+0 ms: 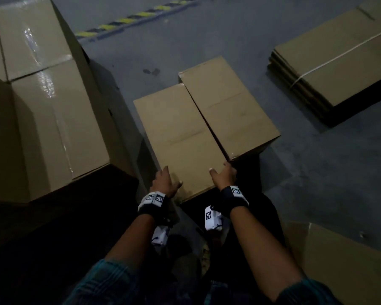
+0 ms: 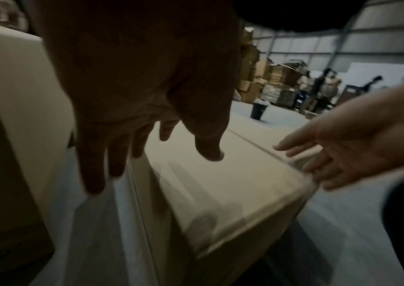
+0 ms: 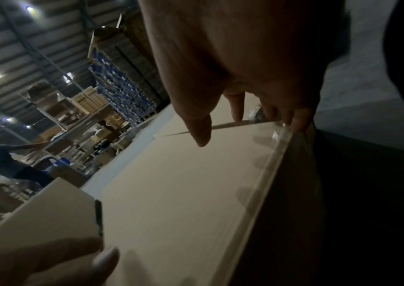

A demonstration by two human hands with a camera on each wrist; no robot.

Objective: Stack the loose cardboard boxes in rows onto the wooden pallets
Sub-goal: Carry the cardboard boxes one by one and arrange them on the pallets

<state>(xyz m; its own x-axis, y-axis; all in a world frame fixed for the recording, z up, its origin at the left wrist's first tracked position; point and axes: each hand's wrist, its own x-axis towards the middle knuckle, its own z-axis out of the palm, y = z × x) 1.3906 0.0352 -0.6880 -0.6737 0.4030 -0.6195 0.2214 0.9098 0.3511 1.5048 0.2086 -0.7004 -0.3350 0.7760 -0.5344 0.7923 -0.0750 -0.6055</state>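
At the centre of the head view, a sealed cardboard box (image 1: 180, 139) sits on the grey floor (image 1: 317, 172), pressed against a second box (image 1: 229, 106) to its right. I have my left hand (image 1: 165, 183) at its near left corner and my right hand (image 1: 224, 175) at its near right corner, fingers (image 2: 91, 166) straight and released, grasping nothing. Taped stacked boxes (image 1: 42, 95) fill the left of the frame; a tied bundle of flattened cartons (image 1: 339, 67) lies upper right.
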